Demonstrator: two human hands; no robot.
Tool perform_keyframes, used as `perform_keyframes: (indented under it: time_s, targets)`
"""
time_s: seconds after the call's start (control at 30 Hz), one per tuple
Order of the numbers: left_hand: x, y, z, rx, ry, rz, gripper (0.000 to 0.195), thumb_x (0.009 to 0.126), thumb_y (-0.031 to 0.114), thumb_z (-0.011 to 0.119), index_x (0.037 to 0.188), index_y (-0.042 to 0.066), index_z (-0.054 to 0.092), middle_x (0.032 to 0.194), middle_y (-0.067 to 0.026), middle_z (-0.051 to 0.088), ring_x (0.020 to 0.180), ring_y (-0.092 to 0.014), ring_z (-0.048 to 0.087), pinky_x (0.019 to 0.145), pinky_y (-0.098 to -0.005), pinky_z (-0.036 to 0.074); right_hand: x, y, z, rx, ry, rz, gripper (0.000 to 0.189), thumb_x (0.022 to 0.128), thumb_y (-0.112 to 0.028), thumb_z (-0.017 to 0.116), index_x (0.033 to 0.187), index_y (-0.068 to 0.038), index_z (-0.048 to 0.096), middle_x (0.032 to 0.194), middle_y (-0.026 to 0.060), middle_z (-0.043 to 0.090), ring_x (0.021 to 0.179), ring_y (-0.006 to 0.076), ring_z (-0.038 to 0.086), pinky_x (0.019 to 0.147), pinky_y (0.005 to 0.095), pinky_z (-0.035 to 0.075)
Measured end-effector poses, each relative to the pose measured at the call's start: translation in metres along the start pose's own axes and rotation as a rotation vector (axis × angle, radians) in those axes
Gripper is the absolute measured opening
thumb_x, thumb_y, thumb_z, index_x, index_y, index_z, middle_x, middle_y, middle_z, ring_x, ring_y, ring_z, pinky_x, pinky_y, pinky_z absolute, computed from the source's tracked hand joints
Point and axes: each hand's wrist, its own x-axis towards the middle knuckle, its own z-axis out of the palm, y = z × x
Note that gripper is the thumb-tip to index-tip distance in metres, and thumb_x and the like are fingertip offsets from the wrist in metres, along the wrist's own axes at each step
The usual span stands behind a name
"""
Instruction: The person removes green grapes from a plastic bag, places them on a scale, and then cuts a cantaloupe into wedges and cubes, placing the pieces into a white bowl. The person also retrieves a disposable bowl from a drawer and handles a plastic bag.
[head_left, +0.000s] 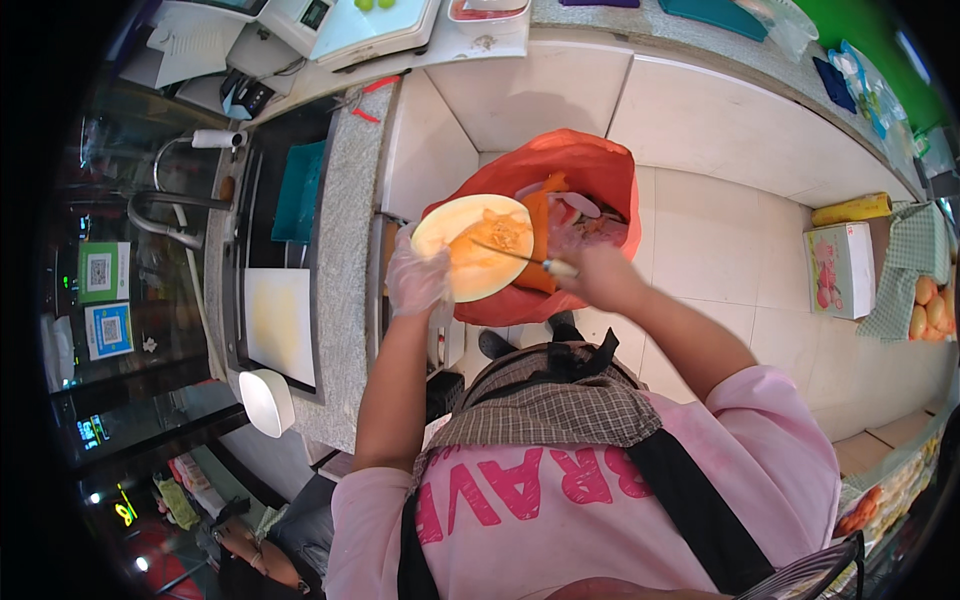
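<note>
My left hand (418, 276), in a clear plastic glove, holds a halved melon (474, 281) with its cut face up. Orange flesh and a seedy pulp show in its middle. My right hand (600, 276) is closed around the light handle of a knife (556, 268); the dark, thin blade reaches over the melon's cut face, its tip at the pulp. Whether my right hand is gloved, I cannot tell. Below both hands stands a large red plastic bag (600, 154), open at the top, with fruit scraps and plastic inside.
To the left, a stone counter (345, 225) holds a sink with a white cutting board (279, 322), a teal basket (298, 195) and a white container (267, 403). Red-handled pliers or shears (367, 97) lie at its far end. A carton (838, 270) stands right. Another person's arm (259, 551) shows lower left.
</note>
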Motion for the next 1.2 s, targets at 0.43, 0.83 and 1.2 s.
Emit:
perform_keyframes:
  time_s: [0.43, 0.83, 1.2]
  targets:
    - [0.010, -0.028, 0.003, -0.052, 0.022, -0.014, 0.050, 0.078, 0.024, 0.074, 0.119, 0.005, 0.053, 0.099, -0.0150, 0.070, 0.089, -0.027, 0.069, 0.080, -0.0362, 0.053, -0.024, 0.021, 0.034, 0.081, 0.210, 0.288, 0.029, 0.087, -0.031, 0.060, 0.097, -0.004, 0.062, 0.080, 0.0212, 0.066, 0.076, 0.0392, 0.065, 0.068, 0.0506, 0.050]
    - [0.003, -0.009, -0.005, -0.048, 0.009, 0.034, 0.051, 0.077, 0.022, 0.073, 0.120, 0.003, 0.052, 0.097, -0.0166, 0.070, 0.088, -0.028, 0.069, 0.079, -0.0364, 0.053, -0.010, 0.020, 0.042, -0.043, 0.144, 0.211, 0.027, 0.087, -0.030, 0.058, 0.098, -0.007, 0.065, 0.079, 0.0195, 0.066, 0.075, 0.0375, 0.065, 0.067, 0.0494, 0.051]
    - [0.013, -0.019, -0.005, -0.123, -0.023, -0.115, 0.045, 0.082, 0.018, 0.072, 0.119, 0.001, 0.052, 0.100, -0.0143, 0.068, 0.089, -0.023, 0.066, 0.079, -0.0338, 0.053, -0.013, 0.027, 0.030, -0.008, 0.156, 0.153, 0.034, 0.086, -0.034, 0.063, 0.110, -0.010, 0.064, 0.078, 0.0205, 0.066, 0.073, 0.0388, 0.064, 0.066, 0.0471, 0.051]
